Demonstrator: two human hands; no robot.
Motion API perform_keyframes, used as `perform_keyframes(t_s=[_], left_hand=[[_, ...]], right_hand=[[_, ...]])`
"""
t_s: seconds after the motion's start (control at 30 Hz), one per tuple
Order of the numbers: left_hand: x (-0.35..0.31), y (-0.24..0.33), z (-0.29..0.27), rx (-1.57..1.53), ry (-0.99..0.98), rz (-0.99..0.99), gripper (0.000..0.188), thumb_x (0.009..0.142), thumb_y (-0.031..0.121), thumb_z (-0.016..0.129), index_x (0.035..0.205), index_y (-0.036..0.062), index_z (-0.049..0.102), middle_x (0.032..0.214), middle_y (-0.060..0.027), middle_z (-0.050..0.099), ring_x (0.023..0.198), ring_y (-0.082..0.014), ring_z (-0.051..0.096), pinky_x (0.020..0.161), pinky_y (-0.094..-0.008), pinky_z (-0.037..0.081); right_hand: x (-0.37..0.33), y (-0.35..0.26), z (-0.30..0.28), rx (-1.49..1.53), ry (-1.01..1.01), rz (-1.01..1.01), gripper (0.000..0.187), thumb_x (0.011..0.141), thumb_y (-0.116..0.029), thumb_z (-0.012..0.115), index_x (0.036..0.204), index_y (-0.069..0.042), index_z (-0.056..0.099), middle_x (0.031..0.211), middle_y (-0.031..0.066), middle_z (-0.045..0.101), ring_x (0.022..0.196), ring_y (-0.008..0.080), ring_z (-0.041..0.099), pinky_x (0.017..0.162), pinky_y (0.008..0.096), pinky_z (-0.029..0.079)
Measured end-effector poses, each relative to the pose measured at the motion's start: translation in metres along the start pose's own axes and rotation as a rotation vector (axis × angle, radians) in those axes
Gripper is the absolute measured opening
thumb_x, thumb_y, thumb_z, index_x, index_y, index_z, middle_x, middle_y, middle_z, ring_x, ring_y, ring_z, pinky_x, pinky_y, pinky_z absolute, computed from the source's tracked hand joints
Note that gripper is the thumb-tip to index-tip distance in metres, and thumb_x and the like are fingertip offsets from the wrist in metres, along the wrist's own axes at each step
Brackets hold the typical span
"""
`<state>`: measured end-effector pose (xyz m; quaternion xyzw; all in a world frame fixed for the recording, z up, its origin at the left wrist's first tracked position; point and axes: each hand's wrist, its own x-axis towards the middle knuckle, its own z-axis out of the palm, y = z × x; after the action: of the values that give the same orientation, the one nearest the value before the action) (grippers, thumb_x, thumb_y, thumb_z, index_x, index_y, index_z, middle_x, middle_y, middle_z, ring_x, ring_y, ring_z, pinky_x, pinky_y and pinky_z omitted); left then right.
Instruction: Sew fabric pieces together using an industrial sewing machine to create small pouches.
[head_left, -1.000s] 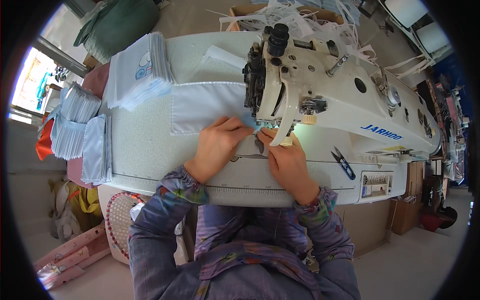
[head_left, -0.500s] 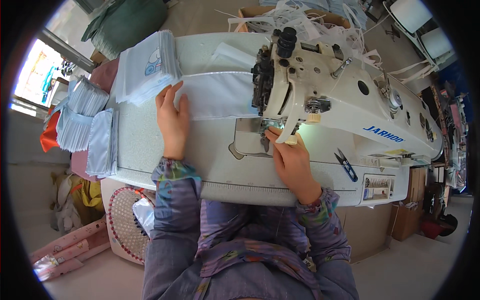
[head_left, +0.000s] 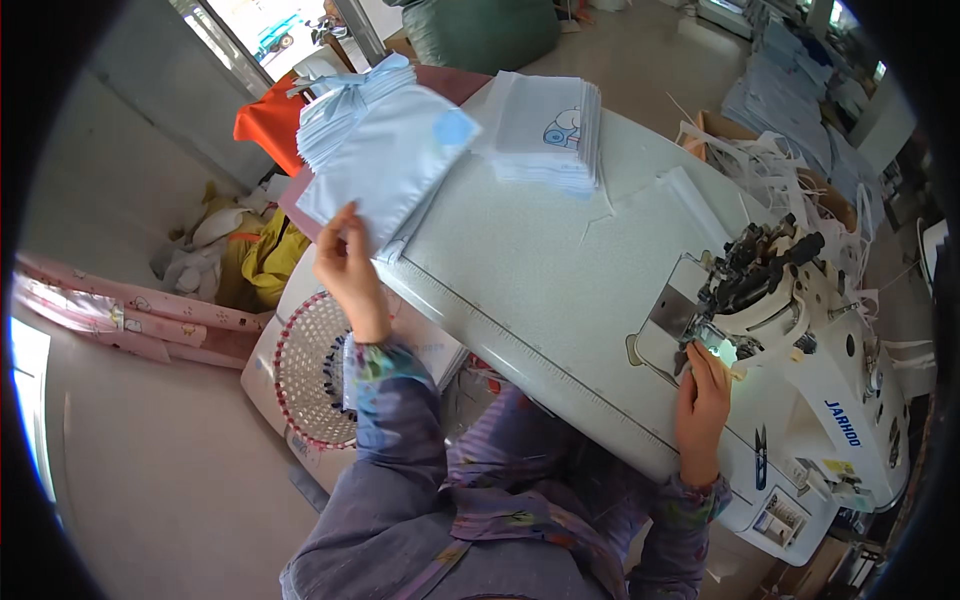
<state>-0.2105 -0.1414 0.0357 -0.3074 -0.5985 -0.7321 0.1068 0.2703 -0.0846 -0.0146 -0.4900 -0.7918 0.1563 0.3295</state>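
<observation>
My left hand (head_left: 352,275) has its fingers closed on the near edge of a pale blue-white cloth piece (head_left: 390,160) with a blue patch at its far corner. That cloth lies over the front of a tied bundle of folded cloths (head_left: 360,98) at the table's left end. At the sewing machine (head_left: 810,340), my right hand (head_left: 705,405) keeps its fingers bunched beside the lit needle area. What those fingertips hold, if anything, is hidden. A neat stack of white printed cloths (head_left: 545,125) sits farther back on the sewing table (head_left: 540,270).
Thread snips (head_left: 761,458) lie right of my right hand. A woven basket (head_left: 300,385) stands below the table's left edge. White strips (head_left: 790,165) spill from a carton behind the machine. A white folded strip (head_left: 695,200) rests near the far edge.
The view has swung left. My left hand has moved from the cloth beside the machine to the piece by the tied bundle. The cloth at the needle is gone from there.
</observation>
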Motion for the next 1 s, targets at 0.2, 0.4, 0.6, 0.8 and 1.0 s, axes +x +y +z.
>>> perform_keyframes(t_s=[0.2, 0.4, 0.6, 0.8, 1.0], left_hand=[[0.020, -0.032, -0.031, 0.880, -0.015, 0.263, 0.028, 0.107, 0.024, 0.076, 0.130, 0.0104, 0.081, 0.138, -0.0156, 0.063, 0.092, -0.0203, 0.071, 0.082, -0.0320, 0.056], [-0.012, 0.017, 0.075, 0.607, -0.438, 0.551, 0.035, 0.089, 0.006, 0.083, 0.123, 0.0127, 0.078, 0.143, -0.0156, 0.062, 0.108, -0.0338, 0.067, 0.092, -0.0450, 0.054], [0.017, -0.018, 0.204, 0.524, -0.888, 0.697, 0.045, 0.085, 0.006, 0.083, 0.129, 0.0123, 0.074, 0.135, -0.0112, 0.068, 0.123, -0.0368, 0.067, 0.108, -0.0465, 0.054], [0.043, -0.042, 0.215, 0.355, -1.216, 0.422, 0.029, 0.095, 0.013, 0.081, 0.123, 0.0084, 0.079, 0.127, -0.0100, 0.074, 0.107, -0.0326, 0.074, 0.097, -0.0399, 0.059], [0.052, -0.045, 0.201, 0.186, -0.966, 0.321, 0.016, 0.103, 0.012, 0.076, 0.114, 0.0006, 0.080, 0.109, -0.0166, 0.077, 0.092, -0.0327, 0.075, 0.083, -0.0381, 0.059]], right_hand=[[0.002, 0.003, 0.003, 0.011, 0.025, -0.015, 0.039, 0.100, 0.005, 0.062, 0.137, 0.001, 0.072, 0.144, 0.0169, 0.071, 0.129, 0.0371, 0.066, 0.113, 0.0443, 0.050], [0.004, 0.003, 0.002, -0.023, 0.028, -0.002, 0.037, 0.100, 0.003, 0.063, 0.136, 0.001, 0.073, 0.143, 0.0169, 0.071, 0.128, 0.0382, 0.066, 0.111, 0.0442, 0.051], [0.002, 0.002, 0.004, -0.006, 0.052, -0.034, 0.037, 0.098, 0.002, 0.066, 0.134, 0.000, 0.075, 0.140, 0.0176, 0.073, 0.124, 0.0390, 0.069, 0.108, 0.0448, 0.053], [0.002, 0.001, 0.001, -0.028, 0.057, -0.040, 0.036, 0.097, 0.003, 0.067, 0.133, 0.001, 0.075, 0.139, 0.0194, 0.073, 0.121, 0.0403, 0.071, 0.105, 0.0453, 0.055], [0.004, -0.003, 0.006, -0.013, 0.068, -0.043, 0.035, 0.099, 0.003, 0.067, 0.133, 0.001, 0.075, 0.138, 0.0201, 0.074, 0.119, 0.0405, 0.071, 0.104, 0.0452, 0.056]])
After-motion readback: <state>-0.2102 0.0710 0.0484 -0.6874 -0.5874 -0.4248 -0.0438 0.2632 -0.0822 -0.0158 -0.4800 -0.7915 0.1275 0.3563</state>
